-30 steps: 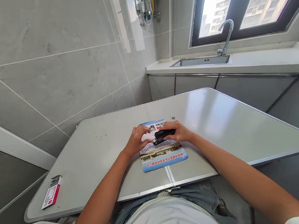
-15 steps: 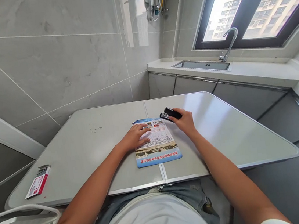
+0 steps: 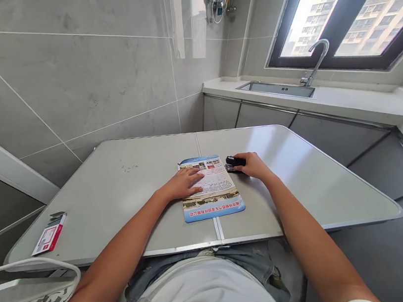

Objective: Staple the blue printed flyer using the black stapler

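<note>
Stapler [image 3: 236, 160], black, in right hand [image 3: 254, 165], just off the leaflet's edge at 2 o'clock from the leaflet's middle. Right fingers and thumb closed around its rear end, nose aimed at 9 o'clock; can't tell if it rests on the tabletop. Leaflet [image 3: 216, 185], printed, blue top and bottom borders, lies flat across the seam of the pale table [image 3: 310, 180], red characters along the 6 o'clock edge. Left hand [image 3: 183, 183] comes in from 8 o'clock, palm down over the leaflet's 9 o'clock side, fingers spread a bit, gripping nothing. Other stuff, clock centred on leaflet: tiny dark bits [image 3: 129, 168] scattered on the table toward 10, too small to name; red-and-white packet [image 3: 49, 237] well apart, between 8 and 9, near table edge, dark strips [image 3: 57, 218] at its far end. Off the table: sink [image 3: 277, 90] between 1 and 2, faucet [image 3: 321, 56] at 2 under the window [image 3: 333, 10].
</note>
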The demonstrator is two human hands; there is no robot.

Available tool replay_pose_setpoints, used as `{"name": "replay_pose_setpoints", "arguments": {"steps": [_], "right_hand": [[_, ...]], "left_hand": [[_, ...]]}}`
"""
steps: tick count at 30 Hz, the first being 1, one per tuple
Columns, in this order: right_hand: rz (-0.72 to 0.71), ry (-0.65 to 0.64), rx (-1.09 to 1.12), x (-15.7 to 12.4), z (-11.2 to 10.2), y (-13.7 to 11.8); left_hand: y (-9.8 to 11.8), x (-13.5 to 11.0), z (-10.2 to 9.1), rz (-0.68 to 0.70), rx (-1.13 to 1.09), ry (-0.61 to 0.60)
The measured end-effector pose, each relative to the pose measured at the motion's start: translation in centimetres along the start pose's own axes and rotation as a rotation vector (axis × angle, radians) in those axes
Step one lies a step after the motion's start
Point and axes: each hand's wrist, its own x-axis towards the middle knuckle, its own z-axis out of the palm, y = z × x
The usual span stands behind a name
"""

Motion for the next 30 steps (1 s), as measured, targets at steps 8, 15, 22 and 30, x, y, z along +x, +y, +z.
{"name": "replay_pose_setpoints", "arguments": {"steps": [8,15,22,30], "right_hand": [[-0.097,-0.062,0.019,-0.3,-0.4,-0.5],[-0.215,-0.092,0.01,-0.2,0.3,-1.4],[-0.253,-0.139,-0.055,0.0,0.9,-1.5],[-0.225,-0.169,-0.134,0.0,1.1,-1.8]], "left_hand": [[0.3,-0.1,-0.5,-0.01,0.003,-0.062],[0.5,0.0,-0.7,0.005,-0.015,-0.067],[0.9,0.2,-1.0,-0.019,-0.005,-0.104],[1.9,0.3,-2.0,-0.057,0.039,-0.202]]}}
